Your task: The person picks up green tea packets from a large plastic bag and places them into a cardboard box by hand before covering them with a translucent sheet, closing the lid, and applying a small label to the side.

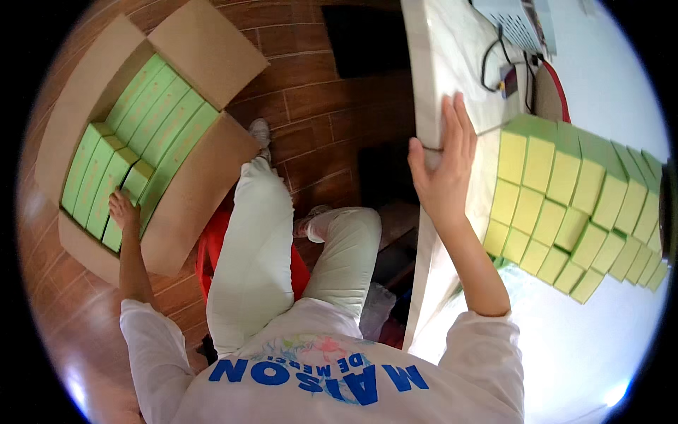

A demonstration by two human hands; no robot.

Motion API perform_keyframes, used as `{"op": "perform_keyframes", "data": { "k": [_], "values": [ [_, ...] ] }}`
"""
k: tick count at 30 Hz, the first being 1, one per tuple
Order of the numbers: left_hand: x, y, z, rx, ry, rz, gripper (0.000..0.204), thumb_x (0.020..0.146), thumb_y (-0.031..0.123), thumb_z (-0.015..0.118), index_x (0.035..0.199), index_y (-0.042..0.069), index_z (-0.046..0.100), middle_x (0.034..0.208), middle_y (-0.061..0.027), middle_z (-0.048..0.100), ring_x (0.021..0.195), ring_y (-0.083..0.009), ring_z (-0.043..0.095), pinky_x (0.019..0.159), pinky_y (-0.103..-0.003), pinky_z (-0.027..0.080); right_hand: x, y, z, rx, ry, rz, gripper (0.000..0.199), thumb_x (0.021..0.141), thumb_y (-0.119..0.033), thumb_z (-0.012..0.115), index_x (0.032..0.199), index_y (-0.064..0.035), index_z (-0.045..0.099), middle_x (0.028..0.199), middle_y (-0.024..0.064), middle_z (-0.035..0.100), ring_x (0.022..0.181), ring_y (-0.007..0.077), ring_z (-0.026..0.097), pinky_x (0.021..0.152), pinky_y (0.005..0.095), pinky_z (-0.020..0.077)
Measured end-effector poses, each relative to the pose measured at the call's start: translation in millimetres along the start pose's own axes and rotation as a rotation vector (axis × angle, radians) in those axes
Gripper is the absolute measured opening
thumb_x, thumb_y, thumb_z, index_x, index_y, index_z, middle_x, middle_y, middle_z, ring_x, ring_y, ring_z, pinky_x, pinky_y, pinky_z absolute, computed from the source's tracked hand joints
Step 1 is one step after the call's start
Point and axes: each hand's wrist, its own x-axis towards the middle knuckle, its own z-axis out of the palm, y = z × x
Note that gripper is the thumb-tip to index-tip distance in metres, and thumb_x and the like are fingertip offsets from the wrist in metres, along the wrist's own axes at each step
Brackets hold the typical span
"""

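Note:
My left hand (124,210) reaches down into an open cardboard carton (180,230) on the left. Its fingers are bent around the near end of a slim green box (138,178), which sits slightly uneven among its neighbours; the fingertips are partly hidden. Several more long green boxes (159,106) stand packed in rows inside the carton. On the right, my right hand (452,166) lies on the white table's edge (431,85), fingers stretched out and holding nothing. Beside it, a stack of green boxes (558,205) with paler yellow-green ends rises in several rows on the tabletop.
Carton flaps (208,53) spread outward on the wood-look tiled floor (304,99). My legs (254,261) are between carton and table, over a red seat (212,247). Black cables (491,60) and a grey perforated device (512,25) occupy the table's far end.

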Motion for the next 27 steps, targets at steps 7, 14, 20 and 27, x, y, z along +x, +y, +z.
{"op": "perform_keyframes", "data": {
  "k": [7,14,20,27],
  "values": [
    [9.7,38.7,-8.8,0.005,-0.052,-0.019,0.078,0.073,0.021,0.077,0.133,0.015,0.028,0.129,-0.0120,0.037,0.116,-0.0303,0.044,0.086,-0.039,0.050,-1.8,8.4,-2.4,-0.019,0.060,0.002,0.066,0.073,-0.004,0.065,0.134,-0.0010,0.040,0.139,0.0242,0.038,0.120,0.0410,0.042,0.099,0.0452,0.0353],
    [-4.5,53.8,-15.7,0.158,-0.120,-0.032,0.084,0.075,0.023,0.076,0.139,0.012,0.023,0.133,-0.0102,0.037,0.116,-0.0247,0.045,0.087,-0.037,0.049,-2.7,11.4,-3.2,-0.052,0.081,-0.008,0.064,0.075,-0.006,0.065,0.135,-0.0038,0.042,0.137,0.0219,0.041,0.121,0.0386,0.043,0.100,0.0443,0.0349],
    [-14.8,49.6,-32.6,0.140,-0.158,-0.004,0.089,0.074,0.032,0.078,0.138,0.011,0.021,0.131,-0.0108,0.035,0.118,-0.0254,0.041,0.095,-0.039,0.041,-4.5,6.3,-3.1,-0.006,0.078,0.008,0.061,0.076,-0.004,0.062,0.134,-0.0028,0.043,0.138,0.0216,0.041,0.123,0.0377,0.042,0.102,0.0431,0.0333],
    [-0.8,41.8,-37.7,0.007,-0.071,0.033,0.084,0.064,0.032,0.083,0.127,0.012,0.030,0.121,-0.0080,0.039,0.116,-0.0255,0.043,0.099,-0.040,0.039,-1.2,-3.0,-5.4,0.002,0.033,0.061,0.059,0.077,0.000,0.062,0.133,-0.0018,0.043,0.139,0.0191,0.040,0.124,0.0361,0.041,0.102,0.0425,0.0339]
  ]
}}
